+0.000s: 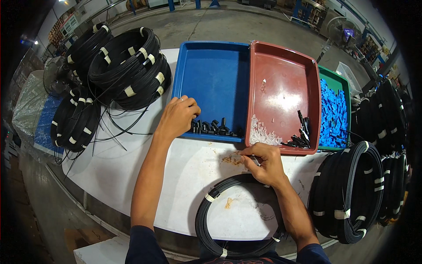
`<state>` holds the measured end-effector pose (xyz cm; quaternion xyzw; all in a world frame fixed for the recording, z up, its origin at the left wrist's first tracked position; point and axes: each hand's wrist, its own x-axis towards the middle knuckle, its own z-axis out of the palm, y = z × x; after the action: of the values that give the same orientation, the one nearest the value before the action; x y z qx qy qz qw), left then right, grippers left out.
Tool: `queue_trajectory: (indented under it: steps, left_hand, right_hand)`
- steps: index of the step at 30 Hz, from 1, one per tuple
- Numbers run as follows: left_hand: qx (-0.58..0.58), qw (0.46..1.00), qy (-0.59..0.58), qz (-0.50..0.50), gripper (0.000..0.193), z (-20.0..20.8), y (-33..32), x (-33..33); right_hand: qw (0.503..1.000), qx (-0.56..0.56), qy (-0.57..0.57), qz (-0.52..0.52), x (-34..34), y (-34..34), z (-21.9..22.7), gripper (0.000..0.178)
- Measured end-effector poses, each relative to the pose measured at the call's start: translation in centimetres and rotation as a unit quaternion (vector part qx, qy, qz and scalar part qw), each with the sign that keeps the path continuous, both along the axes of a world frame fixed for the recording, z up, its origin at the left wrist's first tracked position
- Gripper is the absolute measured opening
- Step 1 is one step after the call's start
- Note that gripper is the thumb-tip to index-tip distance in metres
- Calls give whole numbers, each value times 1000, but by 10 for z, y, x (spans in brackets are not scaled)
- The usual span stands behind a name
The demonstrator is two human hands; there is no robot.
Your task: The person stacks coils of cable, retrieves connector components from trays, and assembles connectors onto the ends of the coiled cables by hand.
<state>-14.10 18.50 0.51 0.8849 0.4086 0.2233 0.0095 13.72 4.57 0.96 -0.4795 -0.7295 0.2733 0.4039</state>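
Cable coil on the table: a black cable coil [239,220] lies flat on the white table [132,176], right in front of the person, nearest of all.
Right hand: the right hand [263,163] rests on the far edge of that coil. Its fingers are pinched shut on what looks like the thin cable end, but the tip is too small to see well.
Left hand: the left hand [178,116] reaches over the near rim of the blue tray [215,75]. Its fingers curl down among the small black parts [213,127]. I cannot tell if it has one yet.
Doing it well: I think it helps to pick just one black part and keep the cable end still and pointing out.
Red tray: the red tray [281,79] holds small clear bits [261,134] and more black pieces.
Green tray: the green tray [340,83] is full of small blue parts [332,112].
Far and sides: big black cable bundles [125,66] sit at the far left, and more [351,193] stand at the right.
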Motion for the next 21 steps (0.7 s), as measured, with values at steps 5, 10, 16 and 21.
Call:
queue_trajectory:
  steps: [5, 10, 16, 21]
  left_hand:
    - [-149, 962, -222, 53, 20, 0, 1, 3]
    - [-229, 807, -543, -36, 26, -13, -11, 4]
    - [-316, 651, -683, -95, 17, -8, -56, 39]
    - [-393, 606, -689, -59, 18, 16, -99, 75]
  right_hand:
    - [999, -20, 0, -25, 5, 3, -2, 12]
    - [998, -53, 29, -27, 4, 1, -3, 13]
    - [996, -71, 24, -44, 2, -8, 10, 13]
    - [993, -41, -93, -66, 13, -33, 17, 10]
